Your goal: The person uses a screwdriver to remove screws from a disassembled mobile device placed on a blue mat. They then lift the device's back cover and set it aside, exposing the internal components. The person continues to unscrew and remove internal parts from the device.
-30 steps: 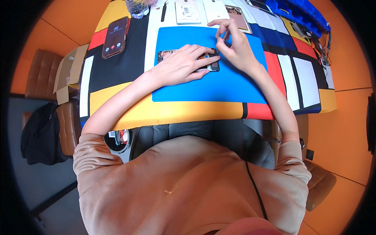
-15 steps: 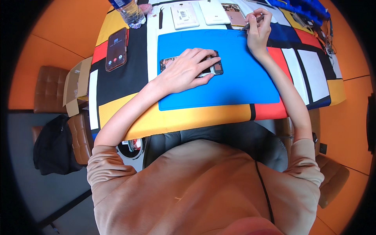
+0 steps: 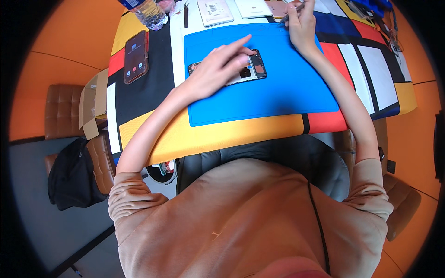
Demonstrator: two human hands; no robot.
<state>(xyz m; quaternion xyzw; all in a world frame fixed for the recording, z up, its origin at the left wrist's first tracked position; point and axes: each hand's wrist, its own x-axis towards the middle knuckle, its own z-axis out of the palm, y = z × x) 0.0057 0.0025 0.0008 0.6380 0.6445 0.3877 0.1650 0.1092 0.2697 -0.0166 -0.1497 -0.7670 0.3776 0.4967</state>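
Note:
An opened phone [image 3: 259, 68] with its inner parts bare lies on a blue work mat [image 3: 278, 99]. Over its left and middle parts reaches my left hand [image 3: 214, 69], hiding much of it. The fingers are apart, the index finger stretched forward; the thumb is blurred, and I see nothing held. At the mat's far right edge, my right hand [image 3: 302, 28] is closed around a slim dark pen-like tool [image 3: 285, 18], whose thin end points down to the left. Its exact kind is too small to tell.
Beyond the mat lie a white phone [image 3: 215, 12], another white phone [image 3: 252, 8] and black tweezers [image 3: 186, 15]. To the left are a water bottle [image 3: 150, 16] and a phone with a lit screen [image 3: 136, 56]. Blue holders [image 3: 373, 3] and wires [image 3: 393, 42] are far right.
My left hand has lifted its spread fingers off the phone's right part and drawn back slightly left, uncovering more of it. My right hand still holds the dark tool. The whole view has shifted somewhat.

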